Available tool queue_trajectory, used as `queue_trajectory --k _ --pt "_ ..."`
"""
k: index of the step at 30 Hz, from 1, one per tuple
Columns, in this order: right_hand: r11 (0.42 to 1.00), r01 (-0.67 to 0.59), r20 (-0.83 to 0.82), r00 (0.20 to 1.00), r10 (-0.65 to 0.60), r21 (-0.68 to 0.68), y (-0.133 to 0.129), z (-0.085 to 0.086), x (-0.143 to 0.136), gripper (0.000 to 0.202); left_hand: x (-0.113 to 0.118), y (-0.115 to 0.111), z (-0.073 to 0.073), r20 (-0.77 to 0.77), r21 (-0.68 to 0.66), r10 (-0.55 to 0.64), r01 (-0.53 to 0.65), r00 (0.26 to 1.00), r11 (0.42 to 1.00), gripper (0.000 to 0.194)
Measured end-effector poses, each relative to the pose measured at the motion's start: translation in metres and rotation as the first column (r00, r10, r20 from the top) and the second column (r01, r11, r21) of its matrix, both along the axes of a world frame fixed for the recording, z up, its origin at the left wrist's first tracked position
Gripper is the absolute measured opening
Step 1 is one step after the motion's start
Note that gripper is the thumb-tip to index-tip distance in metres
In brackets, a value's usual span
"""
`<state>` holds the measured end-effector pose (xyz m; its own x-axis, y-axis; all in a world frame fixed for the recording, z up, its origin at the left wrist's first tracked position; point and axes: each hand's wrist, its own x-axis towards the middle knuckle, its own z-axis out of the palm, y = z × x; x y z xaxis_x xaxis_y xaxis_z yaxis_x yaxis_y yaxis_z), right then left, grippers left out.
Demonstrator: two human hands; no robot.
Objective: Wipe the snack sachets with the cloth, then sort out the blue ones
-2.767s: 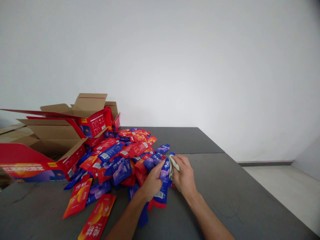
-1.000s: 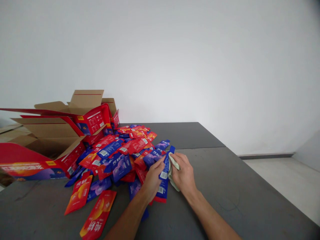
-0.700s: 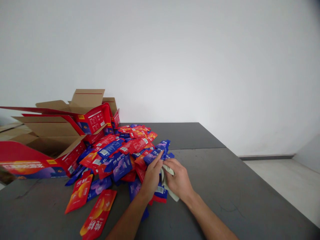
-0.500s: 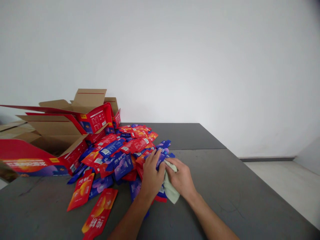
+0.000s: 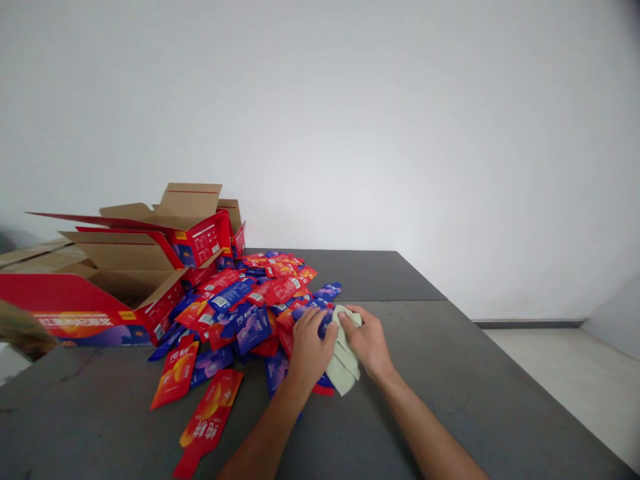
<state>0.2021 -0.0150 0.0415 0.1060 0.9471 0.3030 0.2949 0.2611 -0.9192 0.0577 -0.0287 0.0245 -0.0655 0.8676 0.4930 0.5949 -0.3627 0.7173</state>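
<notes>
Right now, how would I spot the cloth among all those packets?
Find the dark grey table and the heap of red and blue packets on it. At the heap's right edge, the right hand grips a pale green cloth, the only soft, plain, unprinted thing there.

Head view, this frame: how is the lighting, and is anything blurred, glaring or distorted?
Head view: even, soft light, no glare on the packets, only faint shadows under the left hand, right hand and cloth; wide-lens bending shows toward the edges, with a dark top-right corner; a brown smear at the left edge is blurred beyond telling; the table looks sharp.
</notes>
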Motion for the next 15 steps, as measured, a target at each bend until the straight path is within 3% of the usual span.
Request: queue_trajectory --k 4,8,11,15 --pt "0.999 0.025 -0.102 0.994 -0.028 -0.023 -0.002 0.012 -0.001 0.041 0.005 -0.012 0.013 0.333 -0.157 -0.196 0.259 0.922 0.953 0.057" --pt "0.998 0.044 -0.238 0.97 -0.051 -0.037 -0.011 0.022 -0.01 0.043 0.002 -0.027 0.026 0.42 -0.147 -0.393 0.489 0.818 0.86 0.072" --pt "0.998 0.058 -0.249 0.967 -0.059 -0.009 -0.02 0.027 -0.024 0.045 -0.007 -0.035 0.032 0.401 -0.083 -0.386 0.452 0.831 0.888 0.07" --pt "0.998 0.021 -0.13 0.991 -0.014 0.052 -0.031 0.025 -0.046 0.055 -0.027 -0.043 0.032 0.384 -0.056 -0.224 0.264 0.896 0.963 0.062"
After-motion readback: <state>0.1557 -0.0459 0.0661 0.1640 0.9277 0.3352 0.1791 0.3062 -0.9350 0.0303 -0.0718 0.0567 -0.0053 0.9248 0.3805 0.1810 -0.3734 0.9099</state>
